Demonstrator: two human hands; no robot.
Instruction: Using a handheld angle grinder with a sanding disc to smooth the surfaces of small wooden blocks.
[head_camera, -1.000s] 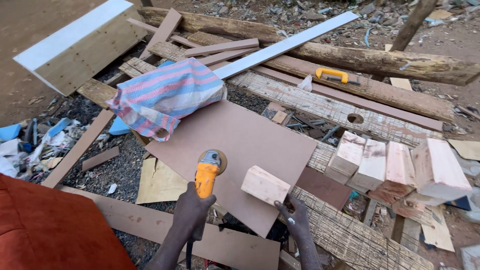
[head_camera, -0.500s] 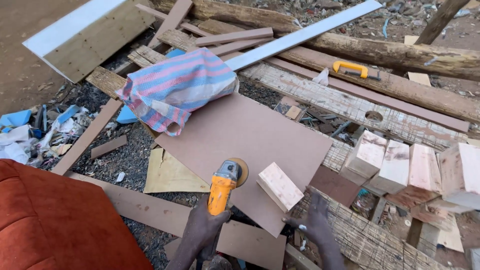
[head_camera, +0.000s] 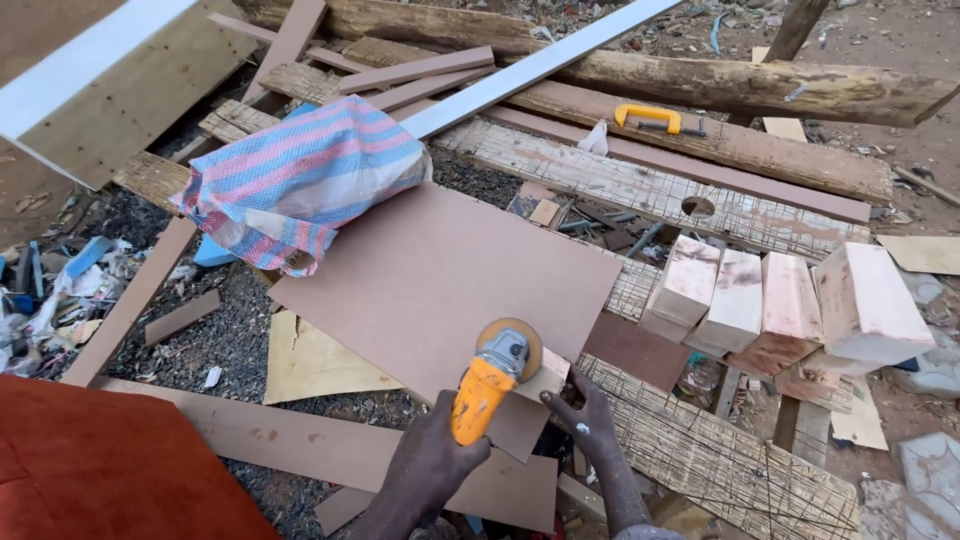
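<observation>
Left hand is wrapped tight around the grinder, fingers closed on its yellow plastic body; the grey metal head carries a round tan sanding disc, lying flat-on toward the camera. Right hand pinches a small wood block between its fingers, just beside the disc and touching or nearly touching it; exact contact cannot be told. The block is pale, squared, rough-sawn, sitting at the near edge of a large board, which is smooth, matte, brown, flat, with straight-cut edges. A striped sack in pink, blue and white woven fabric, bulging, rests on the board's far left corner. Under and around the board: dark gravel, a tan sheet scrap with a torn edge, and long brown strips running toward the hands. Right of the hands, a plank faced with wire mesh, coarse and weathered. Beyond it a row of four blocks, pale with reddish stain, thick and rectangular, well apart from the grinder. Further back, a second meshed plank with a round hole, a rough log, a long white strip laid diagonally, and a saw with a yellow handle on the planks. Bottom left corner, an orange-red upholstered surface, soft-textured, close to the left forearm. Far left, plastic and paper litter on the ground.
</observation>
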